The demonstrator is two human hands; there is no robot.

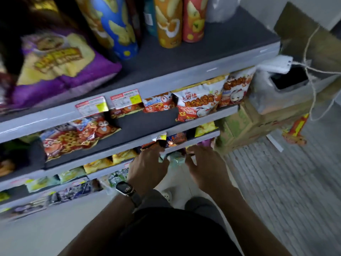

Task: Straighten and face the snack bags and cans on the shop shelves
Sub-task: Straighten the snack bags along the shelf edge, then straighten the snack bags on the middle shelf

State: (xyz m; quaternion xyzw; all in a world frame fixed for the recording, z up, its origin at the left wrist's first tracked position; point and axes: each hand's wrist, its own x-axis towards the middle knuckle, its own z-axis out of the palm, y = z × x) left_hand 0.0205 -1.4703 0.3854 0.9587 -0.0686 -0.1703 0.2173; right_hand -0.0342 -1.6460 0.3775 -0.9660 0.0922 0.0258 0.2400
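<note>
**Both grips at a lower shelf**

The left grip [147,163], fingers curled, and the right grip [204,167], fingers loosely spread, flank a pale green snack bag [176,160] just beneath a shelf edge [206,136]. Whether the left pinches it, I cannot tell. Chip cans [168,23] stand well above both.

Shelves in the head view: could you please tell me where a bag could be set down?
Top shelf: bare board in front of the cans, right of the purple bag. Second shelf: bare patch between the ring-snack bag and the white-red bag. Lower shelves are packed.
</note>
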